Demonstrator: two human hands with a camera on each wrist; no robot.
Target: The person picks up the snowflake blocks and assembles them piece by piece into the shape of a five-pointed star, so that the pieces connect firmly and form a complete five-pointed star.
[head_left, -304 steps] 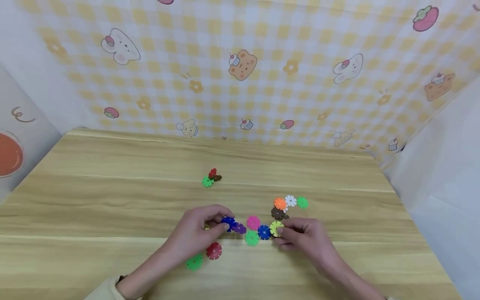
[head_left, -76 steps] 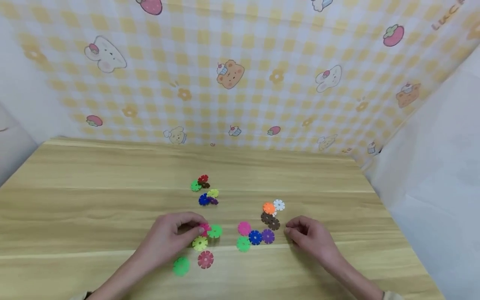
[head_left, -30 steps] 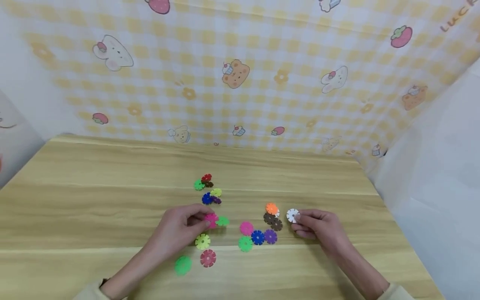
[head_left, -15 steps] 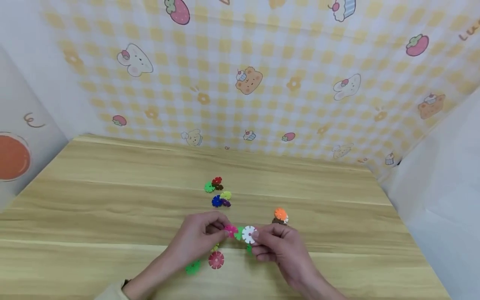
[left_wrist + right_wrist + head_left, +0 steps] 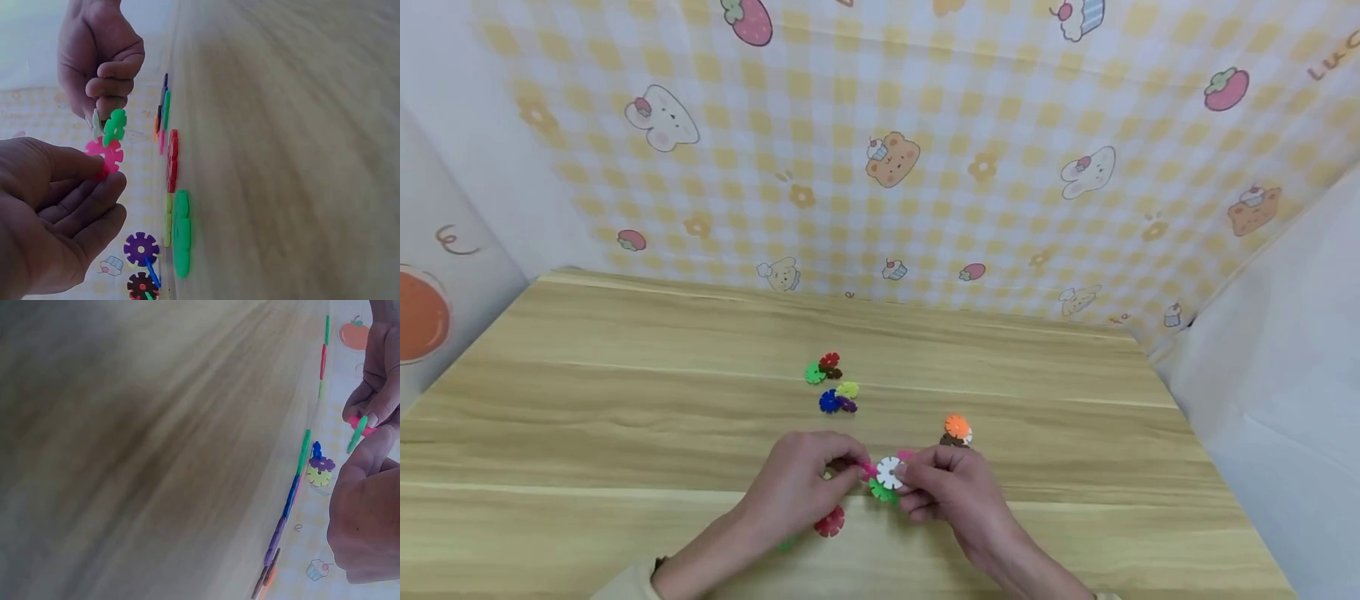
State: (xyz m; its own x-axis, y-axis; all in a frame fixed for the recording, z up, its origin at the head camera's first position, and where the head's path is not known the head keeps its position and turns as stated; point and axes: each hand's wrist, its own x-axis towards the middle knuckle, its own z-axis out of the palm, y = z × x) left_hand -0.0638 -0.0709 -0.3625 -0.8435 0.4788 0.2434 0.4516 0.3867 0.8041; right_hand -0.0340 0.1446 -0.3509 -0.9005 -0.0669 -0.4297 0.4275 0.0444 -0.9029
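My left hand (image 5: 801,483) pinches a pink notched snowflake disc (image 5: 107,153) between thumb and fingers. A green snowflake disc (image 5: 115,127) is slotted onto the pink one at an angle. My right hand (image 5: 958,492) pinches a white snowflake disc (image 5: 888,472), whose edge meets the green disc; how deep it sits in a slot I cannot tell. Both hands are close together above the table. Beyond them lie two joined clusters: a red, green and brown one (image 5: 829,372), and a blue, yellow and purple one (image 5: 831,402).
Loose discs lie on the wooden table (image 5: 625,400). A red disc (image 5: 830,522) is by my left hand, with yellow and green ones (image 5: 181,234) near it. An orange disc (image 5: 957,427) overlaps brown and white ones beyond my right hand. Blue and purple discs (image 5: 275,540) lie under it.
My right hand, empty 2.5 s ago, picked up the white disc and brought it left to the green one. Earlier the blue, yellow and purple cluster came to lie at the back.
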